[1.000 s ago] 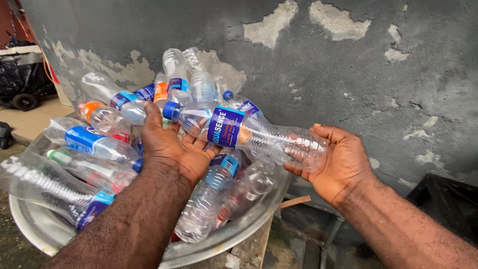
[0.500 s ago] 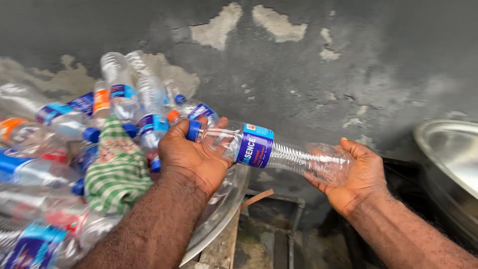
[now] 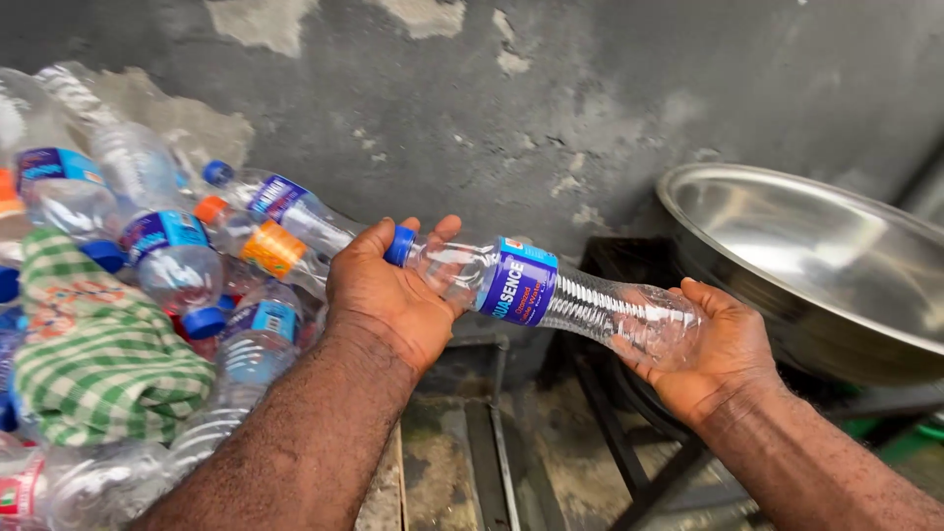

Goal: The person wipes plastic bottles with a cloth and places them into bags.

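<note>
Two hands carry one clear plastic bottle (image 3: 551, 295) with a blue cap and blue label, held nearly level in the head view. The left hand (image 3: 388, 295) curls loosely around its neck at the cap end; the right hand (image 3: 713, 349) cups its base from beneath, palm up, fingers half open. Over the last second the bottle has travelled away from the heap of empty bottles (image 3: 177, 256), now left of it beside a green checked cloth (image 3: 93, 364). A wide steel basin (image 3: 836, 265), newly in view, sits right of the bottle, so the bottle is nearer that basin.
</note>
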